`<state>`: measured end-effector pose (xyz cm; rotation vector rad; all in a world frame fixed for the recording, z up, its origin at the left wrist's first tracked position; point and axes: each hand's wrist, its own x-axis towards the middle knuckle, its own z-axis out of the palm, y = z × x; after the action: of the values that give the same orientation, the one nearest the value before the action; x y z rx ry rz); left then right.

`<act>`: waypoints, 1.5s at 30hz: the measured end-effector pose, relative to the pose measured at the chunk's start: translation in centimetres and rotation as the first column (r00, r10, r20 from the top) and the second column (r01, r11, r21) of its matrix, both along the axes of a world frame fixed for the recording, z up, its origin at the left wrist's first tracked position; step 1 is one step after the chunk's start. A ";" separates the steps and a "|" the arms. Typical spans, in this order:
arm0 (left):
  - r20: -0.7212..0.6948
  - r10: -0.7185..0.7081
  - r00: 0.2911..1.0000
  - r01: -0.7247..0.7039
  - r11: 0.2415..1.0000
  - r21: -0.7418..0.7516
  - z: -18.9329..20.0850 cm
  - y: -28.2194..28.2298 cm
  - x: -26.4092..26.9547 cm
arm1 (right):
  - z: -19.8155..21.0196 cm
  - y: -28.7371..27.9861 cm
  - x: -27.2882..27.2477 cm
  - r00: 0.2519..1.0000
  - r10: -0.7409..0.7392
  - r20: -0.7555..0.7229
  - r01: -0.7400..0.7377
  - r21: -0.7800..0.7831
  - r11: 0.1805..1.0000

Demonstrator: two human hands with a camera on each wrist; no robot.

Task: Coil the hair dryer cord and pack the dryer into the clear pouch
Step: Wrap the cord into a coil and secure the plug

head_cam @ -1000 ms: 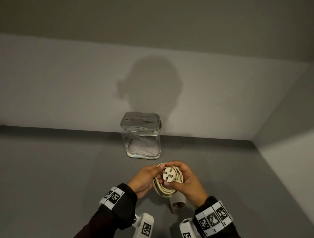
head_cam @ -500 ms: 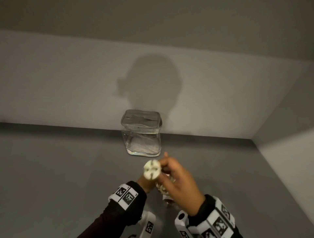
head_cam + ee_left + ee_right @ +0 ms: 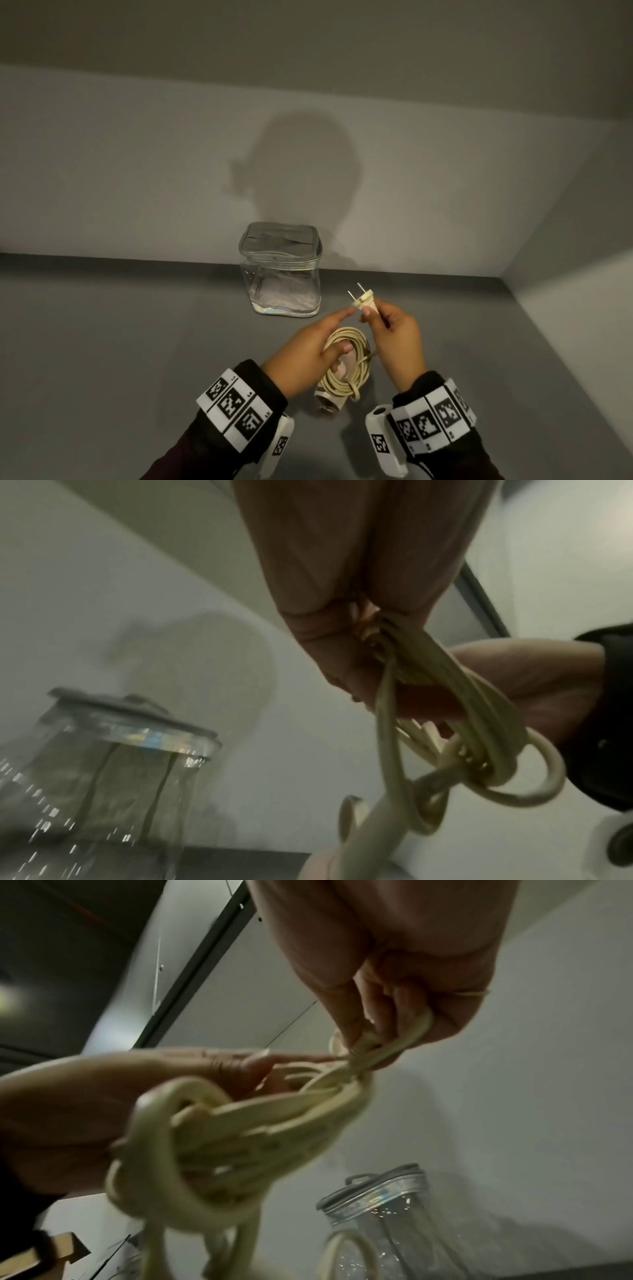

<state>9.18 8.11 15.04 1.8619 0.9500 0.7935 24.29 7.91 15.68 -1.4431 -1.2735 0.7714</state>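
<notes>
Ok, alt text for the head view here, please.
Right hand pinches a cream plug, prongs up, while the left hand holds the coiled cord above a grey table. Behind stands a clear pouch, lid closed.

No readable text in any view

The wristbands (image 3: 236,404) on both sleeves carried only black-and-white square code patterns, with tiny characters beside them too small to make out; the same kind of pattern sat on the white camera housings (image 3: 383,445) under the wrists. The clear pouch (image 3: 282,274), the plug (image 3: 364,301) and the cord (image 3: 349,363) showed no lettering, brand or number.
</notes>
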 end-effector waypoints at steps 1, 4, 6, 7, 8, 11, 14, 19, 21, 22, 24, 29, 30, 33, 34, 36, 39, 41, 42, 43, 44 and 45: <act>0.013 -0.024 1.000 0.024 1.000 0.001 0.4 -0.1 0.1 | 0.0 0.2 -0.4 1.000 0.029 0.006 -0.029 -0.032 0.999; 0.036 -0.058 0.998 0.057 0.998 0.015 0.8 -0.2 0.0 | 0.2 0.4 -1.0 0.992 0.129 -0.009 -0.129 -0.111 0.985; 0.040 -0.086 0.996 0.086 0.996 -0.020 1.2 0.2 -0.5 | 0.4 0.2 -1.2 0.984 0.178 -0.014 -0.178 -0.096 0.979; 0.060 -0.104 0.993 0.106 0.994 -0.039 1.4 0.4 -0.7 | 0.4 0.0 -1.3 0.979 0.205 -0.015 -0.206 -0.089 0.975; 0.081 -0.118 0.990 0.123 0.991 -0.050 1.6 0.6 -0.9 | 0.3 -0.1 -1.3 0.971 0.237 0.009 -0.236 -0.080 0.968; 0.070 -0.092 0.993 0.094 0.995 -0.023 1.9 1.1 -1.4 | 0.0 -0.5 -1.1 0.930 0.332 0.156 -0.327 -0.059 0.943; 0.045 0.042 0.998 -0.046 0.995 0.086 1.7 1.4 -1.5 | -0.1 -0.8 -1.0 0.902 0.403 0.158 -0.397 -0.068 0.915; 0.095 0.203 0.975 -0.213 0.971 0.110 0.7 2.4 -1.6 | -0.8 -0.7 -0.6 0.853 0.521 -0.047 -0.521 -0.156 0.839; 0.081 0.255 0.963 -0.259 0.965 0.038 0.0 3.1 -1.8 | -1.4 -0.4 -0.6 0.823 0.530 -0.204 -0.559 -0.121 0.820; 0.033 0.250 0.968 -0.249 0.968 -0.029 -0.3 3.4 -2.0 | -1.6 -0.4 -0.7 0.800 0.521 -0.298 -0.569 -0.101 0.816; -0.047 0.158 0.986 -0.164 0.970 -0.182 -1.6 3.4 -2.0 | -2.2 -0.2 -0.9 0.745 0.499 -0.443 -0.584 -0.071 0.809; 0.007 0.197 0.980 -0.191 0.961 -0.200 -3.4 2.5 -1.6 | -3.1 -0.7 -1.7 0.767 0.445 -0.462 -0.510 -0.018 0.860; 0.005 0.223 0.975 -0.218 0.958 -0.185 -3.6 2.6 -1.5 | -3.1 -0.8 -1.9 0.810 0.419 -0.411 -0.466 -0.016 0.885; 0.031 0.253 0.967 -0.245 0.955 -0.168 -3.9 2.6 -0.9 | -2.9 -0.9 -2.4 0.913 0.329 -0.242 -0.339 0.001 0.941; 0.040 0.249 0.968 -0.240 0.957 -0.161 -3.9 2.6 -0.8 | -2.8 -1.0 -2.5 0.929 0.303 -0.211 -0.307 0.014 0.952; 0.048 0.229 0.972 -0.219 0.962 -0.162 -4.0 2.6 -0.6 | -2.6 -1.2 -2.9 0.959 0.244 -0.142 -0.239 0.046 0.970; 0.056 0.202 0.978 -0.190 0.968 -0.166 -3.9 2.7 -0.3 | -2.9 -1.0 -3.0 0.991 0.130 -0.017 -0.127 0.122 0.984; 0.050 0.195 0.980 -0.183 0.966 -0.182 -3.7 2.7 -0.2 | -2.8 -1.1 -3.0 0.990 0.051 0.132 -0.073 0.166 0.983; 0.056 0.185 0.981 -0.172 0.966 -0.191 -3.7 2.6 -0.2 | -2.4 -1.3 -3.1 0.974 0.019 0.226 -0.067 0.207 0.976; 0.079 0.163 0.983 -0.144 0.967 -0.208 -3.8 2.3 -0.2 | -1.8 -1.6 -3.4 0.955 0.010 0.296 -0.087 0.251 0.964; 0.094 0.145 0.985 -0.120 0.965 -0.231 -3.9 2.1 -0.2 | -1.1 -1.9 -3.8 0.943 0.035 0.330 -0.133 0.280 0.951; 0.101 0.138 0.985 -0.109 0.963 -0.248 -4.0 1.9 -0.2 | -0.3 -2.2 -4.1 0.940 0.078 0.331 -0.181 0.293 0.939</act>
<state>8.96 9.98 11.03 1.5408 1.0461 0.8136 20.22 5.74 15.34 -1.2543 -1.6710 0.3993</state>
